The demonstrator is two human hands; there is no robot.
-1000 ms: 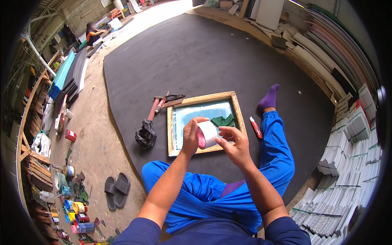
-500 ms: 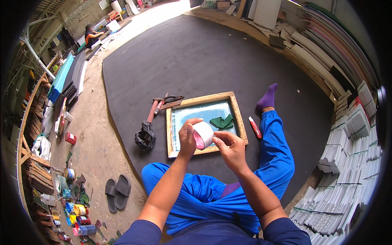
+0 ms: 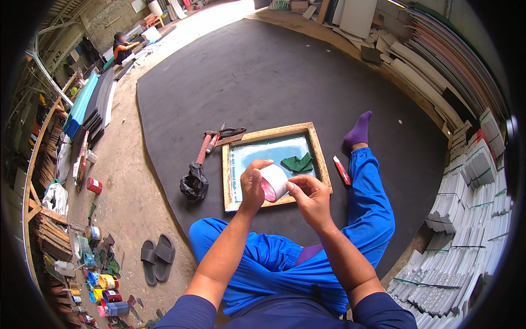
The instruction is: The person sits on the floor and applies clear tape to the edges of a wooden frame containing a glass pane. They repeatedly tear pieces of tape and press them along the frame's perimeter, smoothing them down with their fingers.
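A roll of wide white tape (image 3: 279,176) with a pink inner core is held up in my left hand (image 3: 253,187), its fingers and thumb closed around the near left side. My right hand (image 3: 312,202) has thumb and forefinger pinched at the roll's right edge; whether a tape end is between them is too small to see. Below the roll lies a wooden frame (image 3: 321,143) with a blue-green and white mesh screen (image 3: 255,152). A crumpled dark green cloth (image 3: 297,163) rests on that screen.
Left of the frame lie a hammer (image 3: 203,151), pliers (image 3: 235,131) and a bunched black plastic bag (image 3: 194,183). A red cutter knife (image 3: 342,170) is beside my right leg. Dark sandals (image 3: 158,259) and paint cans (image 3: 108,281) stand left. Bundled white strips (image 3: 438,274) line the right.
The tape roll has tilted slightly and shifted a little to the right. Both hands stay almost in the same place.
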